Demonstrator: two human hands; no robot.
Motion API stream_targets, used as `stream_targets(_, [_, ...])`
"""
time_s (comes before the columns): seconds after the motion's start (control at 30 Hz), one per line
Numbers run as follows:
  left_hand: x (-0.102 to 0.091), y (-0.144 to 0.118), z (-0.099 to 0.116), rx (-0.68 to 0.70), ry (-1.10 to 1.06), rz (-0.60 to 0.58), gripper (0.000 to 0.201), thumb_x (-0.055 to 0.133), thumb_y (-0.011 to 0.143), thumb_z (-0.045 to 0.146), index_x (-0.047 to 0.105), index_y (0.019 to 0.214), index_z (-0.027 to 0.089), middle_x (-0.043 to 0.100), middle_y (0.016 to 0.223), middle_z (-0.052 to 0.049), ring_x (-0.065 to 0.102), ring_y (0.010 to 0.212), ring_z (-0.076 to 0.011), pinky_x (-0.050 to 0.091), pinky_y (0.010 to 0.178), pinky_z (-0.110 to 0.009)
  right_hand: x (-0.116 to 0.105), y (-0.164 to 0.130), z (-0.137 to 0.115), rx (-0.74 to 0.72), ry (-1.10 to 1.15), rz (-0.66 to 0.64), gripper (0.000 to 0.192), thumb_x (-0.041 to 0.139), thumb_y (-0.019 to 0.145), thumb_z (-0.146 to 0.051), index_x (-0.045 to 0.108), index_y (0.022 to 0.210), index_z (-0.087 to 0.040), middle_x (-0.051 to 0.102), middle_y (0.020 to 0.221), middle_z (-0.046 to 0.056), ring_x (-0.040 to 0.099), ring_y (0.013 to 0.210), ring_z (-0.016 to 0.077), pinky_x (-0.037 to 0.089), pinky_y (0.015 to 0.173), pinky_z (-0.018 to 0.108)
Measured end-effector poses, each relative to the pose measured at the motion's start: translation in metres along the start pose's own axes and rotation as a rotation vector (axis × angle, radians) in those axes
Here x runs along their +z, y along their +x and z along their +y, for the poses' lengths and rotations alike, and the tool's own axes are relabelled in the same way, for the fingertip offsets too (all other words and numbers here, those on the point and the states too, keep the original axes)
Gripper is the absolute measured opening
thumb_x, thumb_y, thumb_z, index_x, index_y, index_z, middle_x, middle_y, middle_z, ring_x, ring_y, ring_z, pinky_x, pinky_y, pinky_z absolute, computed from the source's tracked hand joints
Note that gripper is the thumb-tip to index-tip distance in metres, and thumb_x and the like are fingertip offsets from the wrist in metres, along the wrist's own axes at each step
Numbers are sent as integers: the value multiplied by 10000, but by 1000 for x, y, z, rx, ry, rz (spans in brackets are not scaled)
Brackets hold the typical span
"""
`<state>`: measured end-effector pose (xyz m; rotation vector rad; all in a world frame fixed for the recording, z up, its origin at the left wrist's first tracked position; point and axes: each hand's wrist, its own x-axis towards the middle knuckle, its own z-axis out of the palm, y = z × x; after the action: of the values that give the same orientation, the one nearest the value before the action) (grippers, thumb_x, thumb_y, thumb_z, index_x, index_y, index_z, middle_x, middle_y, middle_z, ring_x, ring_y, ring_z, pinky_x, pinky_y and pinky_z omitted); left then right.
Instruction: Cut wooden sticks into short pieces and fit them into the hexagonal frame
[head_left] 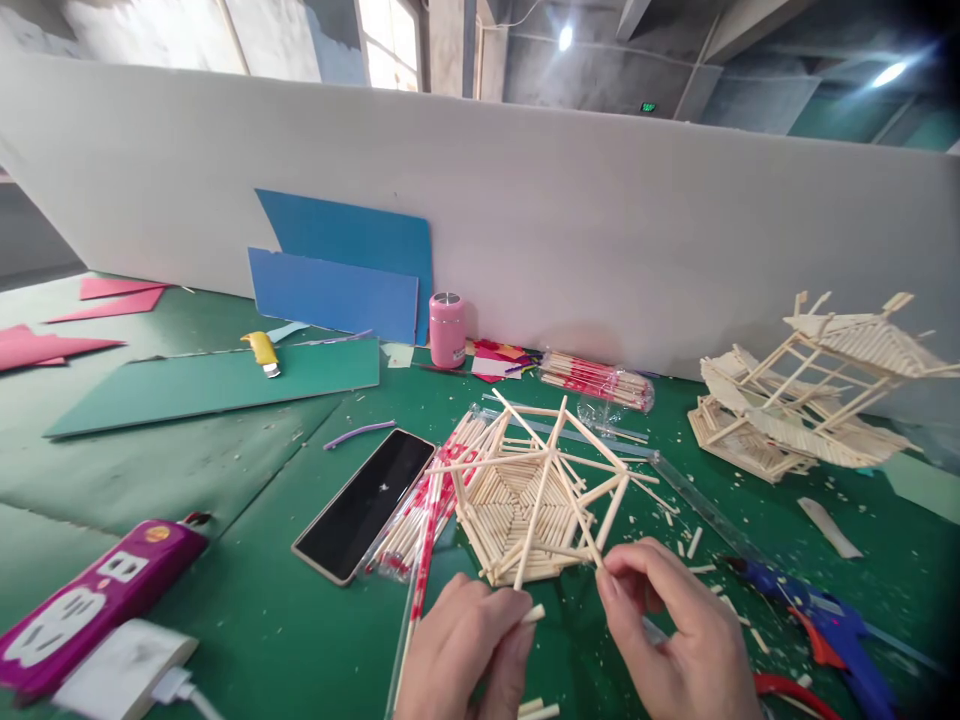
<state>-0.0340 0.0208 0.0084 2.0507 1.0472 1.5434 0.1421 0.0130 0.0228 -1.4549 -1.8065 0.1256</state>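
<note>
our left hand (465, 650) pinches a short stick piece (534, 613) between thumb and fingers, and our right hand (679, 630) closes its fingertips on the near corner of the hexagonal stick frame (536, 495), which sits on the green table (225, 480) just ahead of us. both wrists run out of the bottom edge, so we see only the backs of the hands. we cannot tell exactly which stick the right fingers grip, as they cover the joint. a phone (365, 503) and packets of sticks (420, 520) lie left of the frame. a blue glue gun (817, 620) lies to the right, its lower end cut off. a finished stick model (810, 395) stands well apart at far right.
</note>
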Motion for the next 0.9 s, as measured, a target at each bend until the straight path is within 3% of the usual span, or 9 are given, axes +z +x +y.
stream_targets(0.2, [0,3,-9,56,-24,-24,146,454,841,101,547,927,173,444,594,6,422,540,-133,371,483,-224,-2,0,-1,8,4,-15,51,511,809,-198,492,764,-212,498,616,-27,489,497,95,426,470,198])
stream_targets(0.53, [-2,6,-8,32,19,-28,122,469,849,114,564,901,169,535,644,-7,479,540,-114,424,491,-209,-1,-2,1,15,66,-33,74,520,786,-148,497,823,-208,515,666,-10,506,525,98,450,470,204])
stream_targets(0.8, [-13,8,-8,30,20,-198,193,490,813,39,542,964,148,569,724,-45,533,608,-133,482,531,-224,-1,-6,1,1,65,-24,112,527,782,-140,492,869,-201,518,687,-3,495,520,91,460,470,203])
stream_targets(0.9, [-15,9,-8,48,34,-197,208,506,799,25,540,967,143,576,721,-46,546,615,-132,494,539,-217,-1,-6,2,1,77,-28,116,518,784,-129,490,868,-204,519,692,-3,496,525,92,459,474,203])
